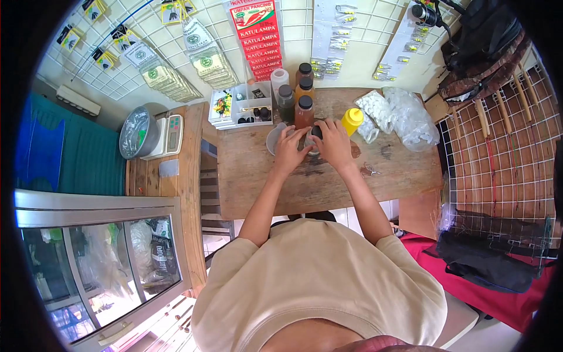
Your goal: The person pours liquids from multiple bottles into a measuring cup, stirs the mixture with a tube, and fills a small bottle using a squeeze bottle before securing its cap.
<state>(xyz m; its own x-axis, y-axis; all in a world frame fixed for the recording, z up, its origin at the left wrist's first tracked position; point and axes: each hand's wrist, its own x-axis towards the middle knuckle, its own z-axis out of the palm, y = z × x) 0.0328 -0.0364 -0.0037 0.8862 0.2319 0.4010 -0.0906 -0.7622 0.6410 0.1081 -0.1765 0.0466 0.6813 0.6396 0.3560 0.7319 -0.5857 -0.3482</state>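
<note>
Both hands at work mid-table: left hand (290,154) half open, fingers bent, tips by the side of a small jar (313,148); right hand (334,144) curled, fingers around or just beside a dark cap (316,132). Can't tell whether either hand has a firm hold. Jar sits between the two hands, on or just above the table (264,185), near its back edge; looks upright.

Progress: handling looks under way, not finished, since both hands are at the jar and cap. Can't say whether the cap is seated, going on or coming off, so how much is left can't be fixed either. Red-brown bottle (304,116) just behind the hands has its black cap on; yellow bottle (352,120) stands upright to the right, no hand on it. Clear bowl (273,139) is just beside the left hand, nothing clearly made out inside.

Hard to see: fingers cover much of the jar, so contents, fill level and rim can't be read. Palms hidden, fingertip contact unclear. Bowl partly behind the left hand. Bottles at the back overlap, labels unreadable. Small bits on the table right of the hands too small to name
</note>
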